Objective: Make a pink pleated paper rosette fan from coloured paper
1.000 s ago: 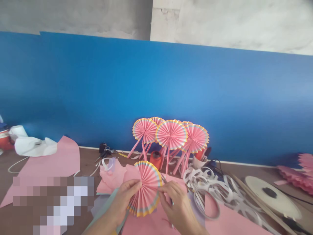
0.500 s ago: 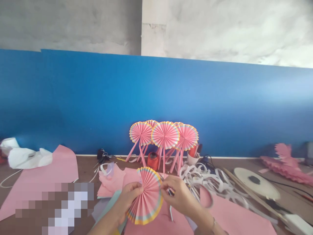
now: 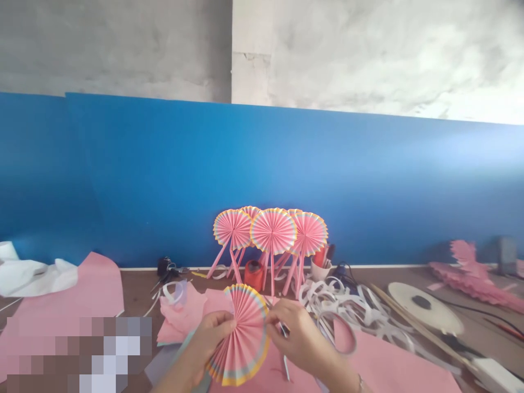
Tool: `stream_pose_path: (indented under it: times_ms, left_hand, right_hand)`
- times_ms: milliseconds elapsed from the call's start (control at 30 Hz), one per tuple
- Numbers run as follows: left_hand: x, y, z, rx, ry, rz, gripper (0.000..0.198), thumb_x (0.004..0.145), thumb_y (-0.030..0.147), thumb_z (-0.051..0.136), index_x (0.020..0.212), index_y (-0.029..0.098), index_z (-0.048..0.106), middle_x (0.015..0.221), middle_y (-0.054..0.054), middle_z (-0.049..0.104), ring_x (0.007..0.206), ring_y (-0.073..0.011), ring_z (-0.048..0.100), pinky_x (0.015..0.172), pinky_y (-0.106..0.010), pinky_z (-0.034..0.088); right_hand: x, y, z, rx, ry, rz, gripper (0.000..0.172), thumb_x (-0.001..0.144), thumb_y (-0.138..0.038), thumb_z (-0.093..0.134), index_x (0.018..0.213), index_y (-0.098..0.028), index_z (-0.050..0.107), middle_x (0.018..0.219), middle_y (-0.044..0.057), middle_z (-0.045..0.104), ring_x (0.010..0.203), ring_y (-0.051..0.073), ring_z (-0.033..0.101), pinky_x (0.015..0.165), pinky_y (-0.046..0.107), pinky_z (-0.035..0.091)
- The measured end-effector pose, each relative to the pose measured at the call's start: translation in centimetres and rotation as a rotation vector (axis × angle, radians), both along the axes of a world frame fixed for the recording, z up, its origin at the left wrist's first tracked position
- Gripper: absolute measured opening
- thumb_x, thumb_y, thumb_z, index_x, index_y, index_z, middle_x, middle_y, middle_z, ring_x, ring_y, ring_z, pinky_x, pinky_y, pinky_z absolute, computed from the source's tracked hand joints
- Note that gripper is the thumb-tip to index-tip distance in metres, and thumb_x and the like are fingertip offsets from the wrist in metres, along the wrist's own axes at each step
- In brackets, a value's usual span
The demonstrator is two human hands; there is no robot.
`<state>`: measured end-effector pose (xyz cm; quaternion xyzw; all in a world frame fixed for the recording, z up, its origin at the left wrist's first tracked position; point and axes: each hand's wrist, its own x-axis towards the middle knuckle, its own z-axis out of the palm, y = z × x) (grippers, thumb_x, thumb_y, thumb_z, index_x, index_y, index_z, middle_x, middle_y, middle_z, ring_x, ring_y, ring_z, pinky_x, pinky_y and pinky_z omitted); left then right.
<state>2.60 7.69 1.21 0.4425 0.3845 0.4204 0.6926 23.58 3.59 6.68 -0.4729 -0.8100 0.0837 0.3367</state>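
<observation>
My left hand (image 3: 213,335) is closed on a round, pleated pink paper fan (image 3: 249,333) with a yellow and pale blue border. Its thumb presses near the middle of the folds. On the fan's right edge, the fingertips of my right hand (image 3: 292,327) are pinched together. A slim metal tool (image 3: 285,367) shows by the right palm, pointing down over pink paper; its kind is unclear, as the hand covers part of it. Behind the hands, several finished-looking pink paper fans (image 3: 273,231) stand upright on pink paper legs against the blue panel.
Curled white paper strips (image 3: 339,305) lie beside a roll of tape (image 3: 344,334) on the right. Farther right are a pale round disc (image 3: 426,307) and a wooden stick (image 3: 417,322). A red spool (image 3: 254,276) stands under the fans. Pink paper (image 3: 94,295) covers the left side.
The whole view has shifted slightly, so the scene sits a little lower and to the left. Both hands keep their hold at the fan, which has barely turned.
</observation>
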Motion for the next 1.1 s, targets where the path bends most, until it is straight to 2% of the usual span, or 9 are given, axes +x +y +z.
stream_pose_path:
  times_ms: [167,267,367,533,633,733,900,1033,1100]
  left_hand:
    - [-0.1,-0.3,0.4,-0.014,-0.013,0.01,0.028,0.062,0.038,0.076,0.068,0.014,0.066,0.066,-0.004,0.07,0.065,-0.0187,0.064,0.064,-0.026,0.045]
    - [-0.4,-0.3,1.4,-0.017,0.007,0.086,0.028,0.065,0.04,0.074,0.074,0.014,0.067,0.071,-0.005,0.073,0.071,-0.0225,0.067,0.068,-0.029,0.047]
    - [-1.0,0.0,2.4,-0.052,-0.047,0.189,0.025,0.065,0.036,0.074,0.078,0.015,0.068,0.079,-0.006,0.075,0.08,-0.0244,0.069,0.074,-0.03,0.049]
    - [-1.8,0.4,3.5,-0.202,-0.101,0.313,0.02,0.069,0.029,0.07,0.084,0.016,0.07,0.086,-0.007,0.076,0.09,-0.026,0.069,0.071,-0.03,0.052]
    - [-1.9,0.3,3.6,-0.263,-0.107,0.288,0.021,0.072,0.03,0.068,0.088,0.017,0.07,0.082,-0.007,0.076,0.084,-0.0276,0.07,0.063,-0.032,0.054]
    - [-1.9,0.3,3.4,-0.247,-0.162,0.25,0.022,0.072,0.03,0.069,0.089,0.016,0.069,0.087,-0.008,0.076,0.089,-0.0278,0.069,0.067,-0.031,0.055]
    - [-1.9,0.5,2.7,-0.218,-0.228,0.185,0.027,0.069,0.032,0.072,0.09,0.016,0.069,0.093,-0.008,0.075,0.094,-0.0294,0.068,0.071,-0.033,0.054]
    - [-1.7,0.5,2.6,-0.162,-0.209,0.18,0.031,0.065,0.034,0.075,0.089,0.016,0.069,0.095,-0.009,0.075,0.097,-0.0299,0.066,0.075,-0.033,0.053]
    - [-1.6,0.3,2.8,-0.132,-0.199,0.16,0.034,0.066,0.036,0.074,0.092,0.015,0.07,0.097,-0.01,0.074,0.099,-0.03,0.065,0.077,-0.033,0.052]
  right_hand:
    - [0.3,0.2,0.3,-0.123,0.04,0.008,0.018,0.077,-0.007,0.051,0.073,-0.019,0.064,0.073,0.001,0.065,0.073,0.014,0.059,0.07,0.024,0.042]
    - [1.3,0.5,0.6,-0.228,0.101,-0.02,0.019,0.084,-0.019,0.051,0.093,-0.021,0.068,0.081,0.002,0.069,0.075,0.016,0.062,0.07,0.025,0.044]
    - [3.0,1.0,1.0,-0.241,0.155,-0.153,0.032,0.087,-0.028,0.045,0.113,-0.019,0.062,0.083,0.005,0.07,0.075,0.018,0.063,0.07,0.027,0.046]
    - [5.0,1.6,1.2,-0.341,-0.119,-0.336,0.03,0.084,-0.022,0.041,0.097,-0.018,0.069,0.087,0.008,0.072,0.079,0.02,0.065,0.07,0.027,0.043]
    - [4.9,1.5,0.7,-0.408,-0.283,-0.327,0.03,0.081,-0.015,0.04,0.078,-0.019,0.07,0.073,0.005,0.07,0.069,0.018,0.062,0.063,0.025,0.038]
    - [4.1,1.3,-0.2,-0.436,-0.334,-0.278,0.024,0.075,-0.013,0.046,0.062,-0.018,0.065,0.069,0.005,0.066,0.067,0.017,0.059,0.06,0.025,0.033]
    - [3.3,0.8,-1.9,-0.448,-0.367,-0.222,0.019,0.072,-0.013,0.047,0.072,-0.018,0.065,0.083,0.006,0.062,0.07,0.016,0.057,0.06,0.024,0.032]
    - [3.6,0.8,-1.7,-0.457,-0.349,-0.167,0.017,0.072,-0.013,0.048,0.066,-0.018,0.063,0.07,0.002,0.062,0.065,0.014,0.055,0.057,0.023,0.03]
    - [3.8,0.9,-1.1,-0.451,-0.33,-0.193,0.018,0.073,-0.014,0.048,0.063,-0.018,0.062,0.065,0.001,0.062,0.063,0.014,0.056,0.056,0.023,0.031]
